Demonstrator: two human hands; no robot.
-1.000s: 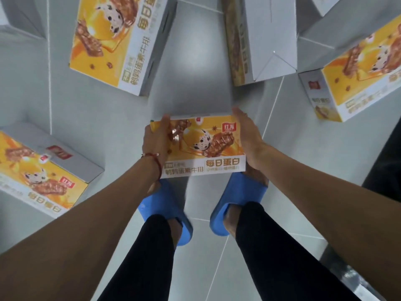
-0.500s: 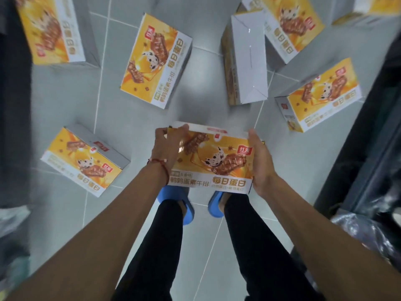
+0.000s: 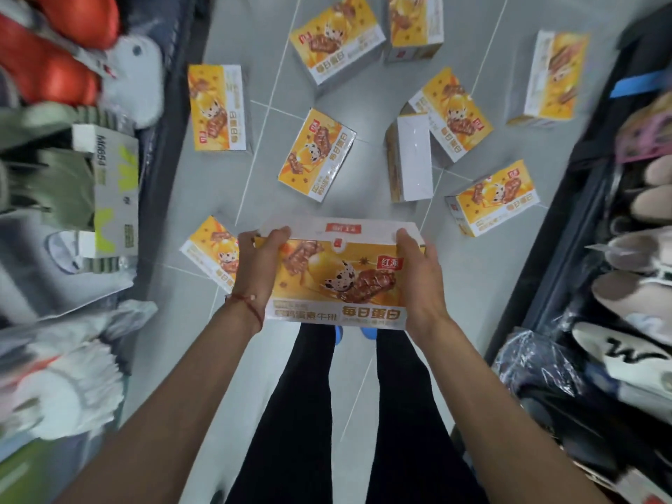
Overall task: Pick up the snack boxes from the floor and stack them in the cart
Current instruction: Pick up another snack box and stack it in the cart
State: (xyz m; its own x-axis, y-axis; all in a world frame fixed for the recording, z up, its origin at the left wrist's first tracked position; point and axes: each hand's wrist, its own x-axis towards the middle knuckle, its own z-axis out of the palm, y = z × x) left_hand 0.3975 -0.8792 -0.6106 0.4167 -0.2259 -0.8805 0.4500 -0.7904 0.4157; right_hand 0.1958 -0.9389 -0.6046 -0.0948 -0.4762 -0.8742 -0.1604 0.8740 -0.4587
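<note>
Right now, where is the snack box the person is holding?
Head view, centre: the snack box is held between left hand and right hand, above the blue slippers.

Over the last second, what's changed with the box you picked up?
The held snack box has come up from just above the feet toward the camera. The left hand and right hand still grip its two ends; nothing was let go. The other boxes lie on the floor as before.
</note>
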